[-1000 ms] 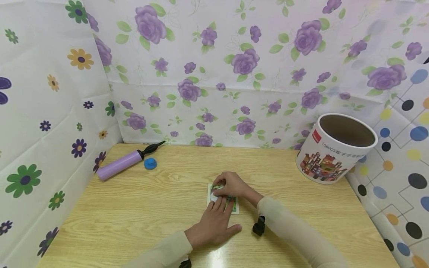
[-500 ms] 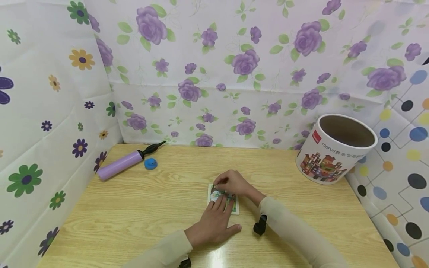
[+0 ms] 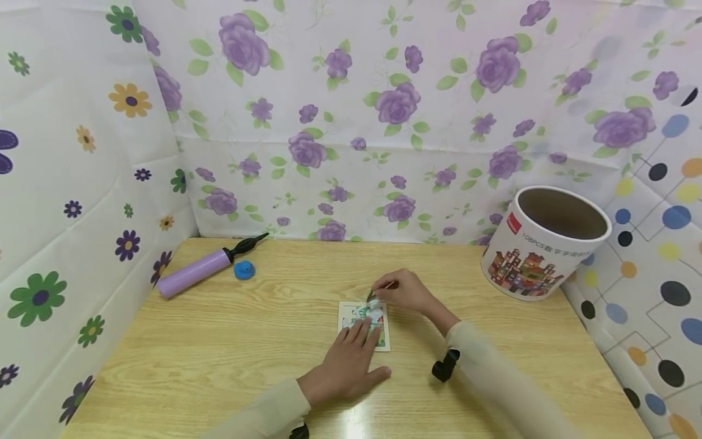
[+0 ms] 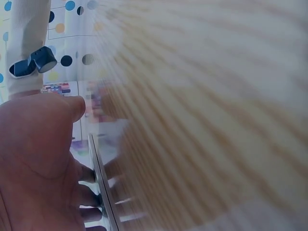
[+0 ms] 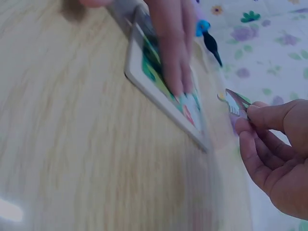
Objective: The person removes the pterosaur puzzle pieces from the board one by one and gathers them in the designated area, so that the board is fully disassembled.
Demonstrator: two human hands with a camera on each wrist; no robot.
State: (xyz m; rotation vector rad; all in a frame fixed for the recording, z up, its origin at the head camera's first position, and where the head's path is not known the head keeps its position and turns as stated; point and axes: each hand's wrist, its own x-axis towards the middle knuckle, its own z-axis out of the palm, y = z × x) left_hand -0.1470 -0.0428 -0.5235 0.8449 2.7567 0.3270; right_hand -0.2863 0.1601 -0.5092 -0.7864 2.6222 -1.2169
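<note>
A small picture jigsaw puzzle in a white-rimmed tray [image 3: 388, 342] lies flat on the table. My left hand [image 3: 344, 366] rests on its near part, fingers straight and spread over the picture, thumb out to the side. In the right wrist view those fingertips press on the green and white picture. My right hand [image 3: 408, 290] is just past the tray's far right corner. Its thumb and index finger pinch a puzzle piece [image 5: 233, 103], thin, with a white face and a small yellow knob. In the left wrist view the tray edge [image 4: 103, 185] runs under the left fingers.
A lilac hand pump [image 3: 194, 273] with a black nozzle and a blue rubber duck [image 3: 244, 270] lie at the back left. A big white printed bucket [image 3: 540, 268] stands at the back right. Flower-patterned cloth [image 3: 307, 201] hangs behind the table.
My right hand has lifted off the puzzle and drawn back and to the right, with a piece in its fingers. More of the picture shows. The left hand keeps its place.
</note>
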